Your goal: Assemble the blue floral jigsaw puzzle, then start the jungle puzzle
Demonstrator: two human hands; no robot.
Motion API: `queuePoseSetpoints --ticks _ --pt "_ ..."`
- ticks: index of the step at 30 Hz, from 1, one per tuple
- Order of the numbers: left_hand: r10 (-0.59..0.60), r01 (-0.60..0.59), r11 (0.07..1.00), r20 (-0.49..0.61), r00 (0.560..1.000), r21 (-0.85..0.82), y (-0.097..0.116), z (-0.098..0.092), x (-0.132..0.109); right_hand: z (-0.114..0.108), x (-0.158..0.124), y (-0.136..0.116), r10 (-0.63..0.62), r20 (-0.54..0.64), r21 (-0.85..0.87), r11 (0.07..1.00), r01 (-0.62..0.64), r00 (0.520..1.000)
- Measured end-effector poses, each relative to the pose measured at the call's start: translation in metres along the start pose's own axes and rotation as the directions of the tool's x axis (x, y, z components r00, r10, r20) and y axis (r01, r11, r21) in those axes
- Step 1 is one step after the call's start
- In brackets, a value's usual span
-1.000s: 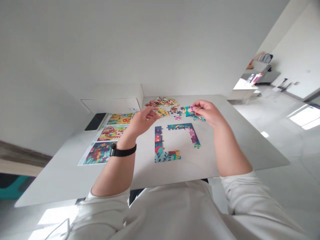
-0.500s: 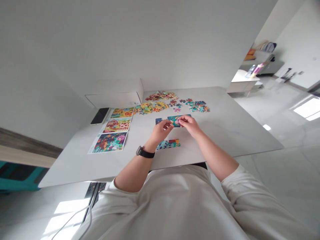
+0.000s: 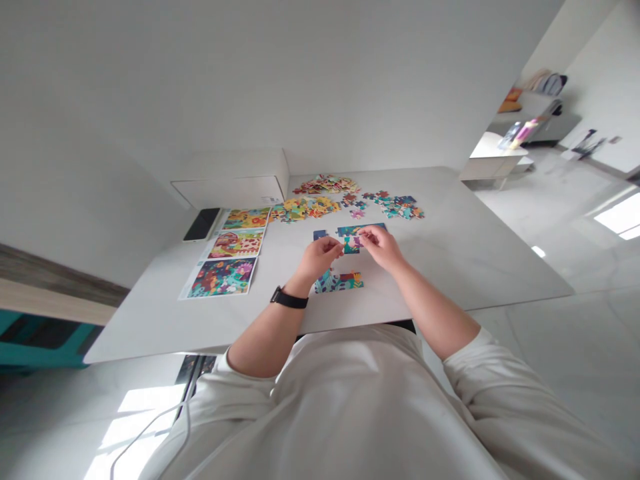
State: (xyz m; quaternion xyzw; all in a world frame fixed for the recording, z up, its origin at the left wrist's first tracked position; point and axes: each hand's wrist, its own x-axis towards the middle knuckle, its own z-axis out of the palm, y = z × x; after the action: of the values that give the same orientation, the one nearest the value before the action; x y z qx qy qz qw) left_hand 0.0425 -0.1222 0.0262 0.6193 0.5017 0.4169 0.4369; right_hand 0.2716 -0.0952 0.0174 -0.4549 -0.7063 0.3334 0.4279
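My left hand (image 3: 321, 257), with a black watch on its wrist, is closed in a pinch at the left edge of a small green and purple jigsaw puzzle piece (image 3: 352, 245). From the other side my right hand (image 3: 381, 247) pinches the purple part of it; the fingers hide whether this is one piece or two joined. Just behind lies a joined dark-blue and teal strip (image 3: 349, 231), partly covered by my right fingers. A dark-blue piece (image 3: 320, 235) rests behind my left hand. Nearer to me is a joined teal and brown puzzle section (image 3: 340, 283).
Loose pieces lie in a yellow pile (image 3: 307, 209), a red and cream pile (image 3: 327, 184) and a teal pile (image 3: 400, 207). Three picture sheets (image 3: 223, 277), a phone (image 3: 201, 225) and a white box (image 3: 230, 190) are at the left of the white table (image 3: 480, 267).
Both hands have drawn slightly toward me from the strip, and the green and purple piece now shows between them. The camera view has shifted a little.
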Motion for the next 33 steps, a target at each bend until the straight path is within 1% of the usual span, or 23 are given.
queuePoseSetpoints --ticks 2,3,5,6,9,14,17,19,22,25,27,29,33 --pt "-0.025 0.025 0.999 -0.017 1.0 -0.023 0.0 0.0 0.0 -0.003 -0.004 -0.006 -0.136 -0.031 -0.118 0.984 0.132 0.99" --pt "-0.037 0.036 0.998 -0.03 0.999 -0.042 0.0 0.0 0.001 -0.004 -0.005 -0.009 -0.206 -0.016 -0.168 0.965 0.2 0.978" --pt "-0.052 0.047 0.995 -0.053 0.997 -0.086 -0.001 -0.001 0.001 -0.005 -0.009 -0.016 -0.308 0.055 -0.254 0.916 0.311 0.95" --pt "-0.057 0.05 0.993 -0.059 0.997 -0.104 -0.001 -0.001 0.002 -0.005 -0.01 -0.019 -0.332 0.096 -0.292 0.892 0.346 0.938" --pt "-0.077 0.069 0.989 -0.055 0.995 -0.134 -0.002 -0.002 0.002 -0.003 -0.012 -0.024 -0.336 0.168 -0.38 0.845 0.376 0.927" --pt "-0.087 0.082 0.986 -0.029 0.996 -0.148 -0.005 -0.001 0.004 -0.006 -0.012 -0.026 -0.338 0.189 -0.407 0.828 0.386 0.922" --pt "-0.021 0.017 0.991 -0.029 0.999 -0.135 -0.007 0.0 0.004 -0.016 -0.013 -0.028 -0.332 0.187 -0.393 0.837 0.38 0.924" --pt "0.045 -0.047 0.997 -0.019 0.999 -0.06 -0.006 0.0 0.002 -0.025 -0.017 -0.028 -0.307 0.191 -0.384 0.851 0.359 0.932" --pt "0.154 -0.16 0.977 0.054 0.987 0.139 -0.002 0.0 -0.005 -0.038 -0.031 -0.025 -0.265 0.205 -0.372 0.869 0.326 0.942" --pt "0.258 -0.309 0.908 0.204 0.944 0.282 0.002 0.0 -0.011 -0.047 -0.051 -0.016 -0.217 0.248 -0.376 0.877 0.3 0.944" --pt "0.291 -0.385 0.868 0.305 0.907 0.315 0.003 0.001 -0.014 -0.049 -0.064 -0.01 -0.184 0.275 -0.383 0.879 0.283 0.944" --pt "0.306 -0.432 0.846 0.38 0.873 0.313 0.003 0.001 -0.015 -0.049 -0.076 -0.006 -0.179 0.285 -0.382 0.88 0.283 0.942" --pt "0.332 -0.511 0.807 0.489 0.807 0.295 0.003 0.002 -0.016 -0.045 -0.089 0.002 -0.233 0.3 -0.378 0.861 0.34 0.925"
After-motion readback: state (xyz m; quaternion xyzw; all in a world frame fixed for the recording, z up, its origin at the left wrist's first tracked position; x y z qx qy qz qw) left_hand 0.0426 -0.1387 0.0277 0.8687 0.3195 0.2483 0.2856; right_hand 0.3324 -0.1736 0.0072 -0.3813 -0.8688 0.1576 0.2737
